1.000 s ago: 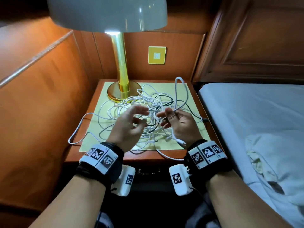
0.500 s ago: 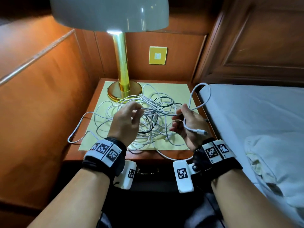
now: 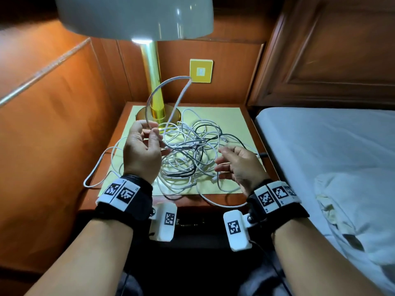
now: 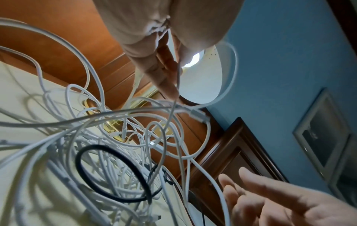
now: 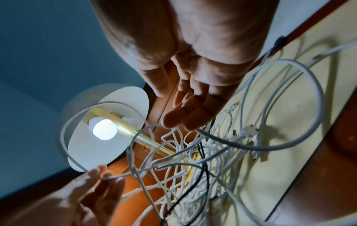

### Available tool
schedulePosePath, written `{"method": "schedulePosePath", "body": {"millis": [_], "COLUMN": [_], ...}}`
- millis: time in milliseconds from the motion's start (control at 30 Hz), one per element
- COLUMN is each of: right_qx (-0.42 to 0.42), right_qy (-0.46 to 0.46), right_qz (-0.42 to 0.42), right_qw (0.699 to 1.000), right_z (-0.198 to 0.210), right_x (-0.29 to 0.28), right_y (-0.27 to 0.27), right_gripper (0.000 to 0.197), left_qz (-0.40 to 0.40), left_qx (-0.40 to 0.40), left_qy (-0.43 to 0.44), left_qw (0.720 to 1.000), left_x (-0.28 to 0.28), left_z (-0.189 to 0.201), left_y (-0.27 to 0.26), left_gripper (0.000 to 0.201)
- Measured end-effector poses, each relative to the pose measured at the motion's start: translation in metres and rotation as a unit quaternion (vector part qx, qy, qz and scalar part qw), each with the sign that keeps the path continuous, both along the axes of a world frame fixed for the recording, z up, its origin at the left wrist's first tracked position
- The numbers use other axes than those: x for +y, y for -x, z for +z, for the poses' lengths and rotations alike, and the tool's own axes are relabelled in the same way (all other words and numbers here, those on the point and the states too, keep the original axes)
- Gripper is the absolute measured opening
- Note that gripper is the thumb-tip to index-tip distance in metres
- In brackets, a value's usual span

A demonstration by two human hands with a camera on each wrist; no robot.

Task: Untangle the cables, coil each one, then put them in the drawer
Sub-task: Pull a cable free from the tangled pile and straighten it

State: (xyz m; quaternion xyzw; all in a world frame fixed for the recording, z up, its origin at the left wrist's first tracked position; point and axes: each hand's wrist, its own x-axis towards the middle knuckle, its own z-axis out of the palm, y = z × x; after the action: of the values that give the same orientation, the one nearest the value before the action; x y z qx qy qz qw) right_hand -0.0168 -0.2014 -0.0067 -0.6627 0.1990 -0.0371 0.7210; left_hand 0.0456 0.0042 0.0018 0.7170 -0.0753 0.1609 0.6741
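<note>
A tangle of white cables (image 3: 188, 154) with a black cable (image 4: 78, 163) threaded through it lies on the yellow mat (image 3: 230, 118) of the nightstand. My left hand (image 3: 155, 130) is raised at the tangle's left and pinches a white cable loop (image 3: 162, 84) that arcs up beside the lamp stem. In the left wrist view its fingertips (image 4: 172, 73) squeeze that thin cable. My right hand (image 3: 224, 159) hovers at the tangle's right with relaxed fingers and holds nothing. In the right wrist view a cable passes just under its straight fingers (image 5: 185, 119).
A brass lamp (image 3: 159, 114) with a white shade (image 3: 132, 16) stands at the back left of the mat. The drawer front (image 3: 192, 221) under the nightstand top is dark. A bed (image 3: 320, 146) lies close on the right, wood panelling on the left.
My right hand has let go of the cable end it held out to the right and has drawn back beside the tangle. My left hand has lifted a white loop up toward the lamp.
</note>
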Motion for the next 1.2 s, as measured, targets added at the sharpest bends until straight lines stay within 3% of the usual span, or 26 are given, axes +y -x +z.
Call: {"method": "schedulePosePath", "body": {"millis": [133,233,300,367,433,533,633,733,867,1067,1200], "right_qx": [-0.033,-0.035,-0.043,-0.064,-0.071,-0.046,-0.016,0.029,0.129,0.205,0.213], "right_qy": [0.188,0.153,0.096,0.09,0.158,0.316,0.424,0.445,0.463,0.42,0.502], "right_qz": [0.021,0.003,-0.006,0.033,0.103,0.188,0.2,0.156,0.136,0.237,0.261], "right_qw": [0.981,0.988,0.994,0.993,0.98,0.929,0.883,0.882,0.867,0.852,0.797], "right_z": [-0.008,-0.004,0.003,0.006,0.004,-0.001,-0.004,-0.008,-0.009,0.0,-0.004], "right_x": [0.001,0.002,0.001,0.004,0.008,0.011,0.007,-0.003,-0.007,0.008,0.025], "right_y": [-0.001,-0.004,-0.005,-0.002,0.002,0.006,0.005,0.002,0.0,0.006,0.005], "right_gripper": [0.012,0.023,0.042,0.063,0.072,0.061,0.042,0.043,0.069,0.082,0.105], "left_qz": [-0.062,-0.128,-0.156,-0.16,-0.159,-0.129,-0.07,-0.051,-0.108,-0.076,-0.083], "left_qx": [-0.01,-0.095,-0.101,-0.097,-0.096,-0.107,-0.117,-0.077,-0.046,-0.016,0.022], "left_qy": [-0.115,-0.337,-0.409,-0.422,-0.423,-0.417,-0.407,-0.437,-0.488,-0.518,-0.547], "left_qw": [0.991,0.928,0.893,0.887,0.887,0.893,0.903,0.895,0.865,0.852,0.833], "left_x": [0.007,0.011,0.01,0.009,0.008,0.01,0.016,0.02,0.019,0.011,0.007], "left_z": [-0.008,-0.019,-0.025,-0.029,-0.03,-0.026,-0.018,-0.022,-0.04,-0.042,-0.038], "left_y": [-0.002,0.001,0.004,0.006,0.005,0.002,-0.001,-0.004,-0.004,-0.011,-0.011], "left_gripper": [0.024,0.027,0.028,0.028,0.026,0.017,0.018,0.038,0.054,0.026,0.013]}}
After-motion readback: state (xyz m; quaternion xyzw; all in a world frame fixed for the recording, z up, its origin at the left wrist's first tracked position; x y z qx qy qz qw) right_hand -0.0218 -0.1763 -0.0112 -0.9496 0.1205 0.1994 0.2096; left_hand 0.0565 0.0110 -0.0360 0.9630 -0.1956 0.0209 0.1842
